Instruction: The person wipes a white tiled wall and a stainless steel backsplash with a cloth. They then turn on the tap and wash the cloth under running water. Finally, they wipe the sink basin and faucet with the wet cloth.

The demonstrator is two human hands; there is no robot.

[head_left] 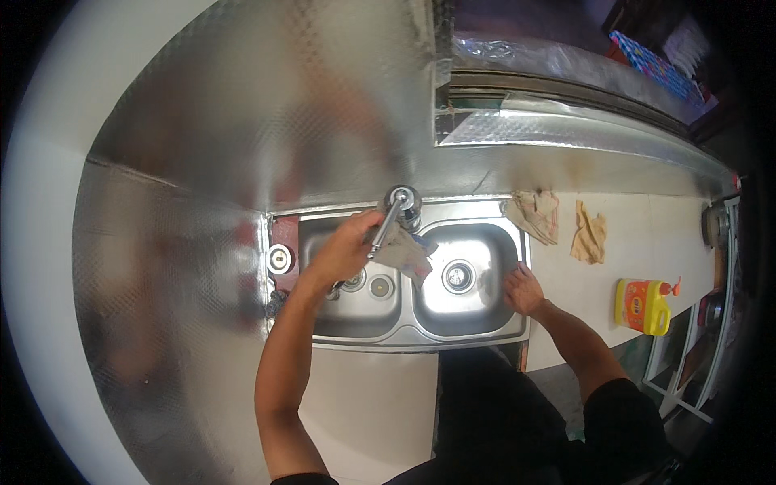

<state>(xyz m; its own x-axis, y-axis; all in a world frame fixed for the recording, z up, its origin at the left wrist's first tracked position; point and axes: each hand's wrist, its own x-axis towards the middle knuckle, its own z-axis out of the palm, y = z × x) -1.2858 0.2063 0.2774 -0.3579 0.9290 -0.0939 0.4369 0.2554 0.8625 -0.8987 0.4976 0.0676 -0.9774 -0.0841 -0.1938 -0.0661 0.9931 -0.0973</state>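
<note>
Head view: work gently around the faucet lever [388, 225] and cloth [410, 257] above the sink divider [407, 314], with left hand [343, 252] curled, unclear in its hold; brace with right hand [524, 291], fingers half-curled, gripping nothing visible, at the rim.

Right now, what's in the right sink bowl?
A round drain shows. Your right hand covers some of the bowl on the right, a cloth some on the left; I can't see beneath them.

Crumpled cloth [406, 254] at chrome faucet [402, 197], steel sink [465, 315]
</note>
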